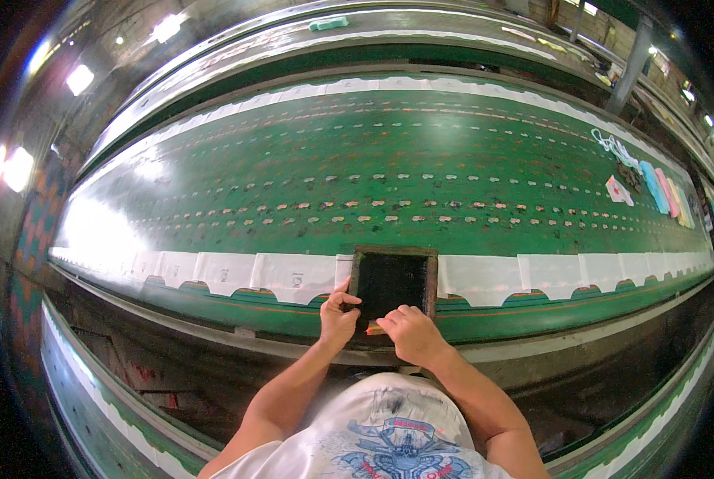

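A dark rectangular printing screen in a wooden frame [432, 279] lies at the near edge of the long green table, over the row of white cloth pieces. My left hand [339, 316] grips the frame's left side near its lower corner, fingers bent against the rail. Over the lower part of the screen, my right hand [411, 334] is closed round a squeegee [373, 328], of which only a short red and yellowish end shows; the rest is under my fingers. White cloth pieces [293, 275] left of the frame bear small dark prints. Those on the right [482, 278] look plain.
Another row of white pieces [421, 84] runs along the table's far edge. Pink, blue and yellow cloths [658, 190] and a white cord [612, 145] lie at the right end. More long tables stand beyond and behind me. A grey post [631, 65] rises at the back right.
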`<state>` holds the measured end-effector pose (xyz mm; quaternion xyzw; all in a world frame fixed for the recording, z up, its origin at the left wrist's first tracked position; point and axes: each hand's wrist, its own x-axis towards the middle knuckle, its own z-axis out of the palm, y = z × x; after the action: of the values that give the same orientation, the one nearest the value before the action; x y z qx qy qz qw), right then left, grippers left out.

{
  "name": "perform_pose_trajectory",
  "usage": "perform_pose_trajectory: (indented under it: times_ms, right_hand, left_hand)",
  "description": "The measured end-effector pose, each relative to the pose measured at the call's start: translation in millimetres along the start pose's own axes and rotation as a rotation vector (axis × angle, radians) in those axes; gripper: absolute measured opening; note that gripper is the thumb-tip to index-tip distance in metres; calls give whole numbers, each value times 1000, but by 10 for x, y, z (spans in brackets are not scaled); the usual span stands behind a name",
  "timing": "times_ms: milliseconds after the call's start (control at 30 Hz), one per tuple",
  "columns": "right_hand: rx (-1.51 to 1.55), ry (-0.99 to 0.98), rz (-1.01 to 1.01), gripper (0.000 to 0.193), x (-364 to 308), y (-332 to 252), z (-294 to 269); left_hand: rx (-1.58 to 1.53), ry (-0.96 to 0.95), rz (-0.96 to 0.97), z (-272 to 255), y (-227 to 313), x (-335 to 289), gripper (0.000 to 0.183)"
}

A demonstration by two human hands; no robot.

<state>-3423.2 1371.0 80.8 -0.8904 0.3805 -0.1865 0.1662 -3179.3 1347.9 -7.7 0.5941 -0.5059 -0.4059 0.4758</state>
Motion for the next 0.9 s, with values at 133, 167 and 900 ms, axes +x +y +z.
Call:
perform_pose_trajectory:
  times_ms: [133,167,900]
  right_hand:
    - [102,-132,76,31,246,168,-163]
    - [121,-168,96,31,327,235,-202]
    - [-121,85,155,42,145,-313,106]
  left_hand:
    - [-17,8,61,-18,-167,-16,23]
    - [-39,9,72,-6,-176,-23,21]
    - [0,21,158,43,-64,-84,19]
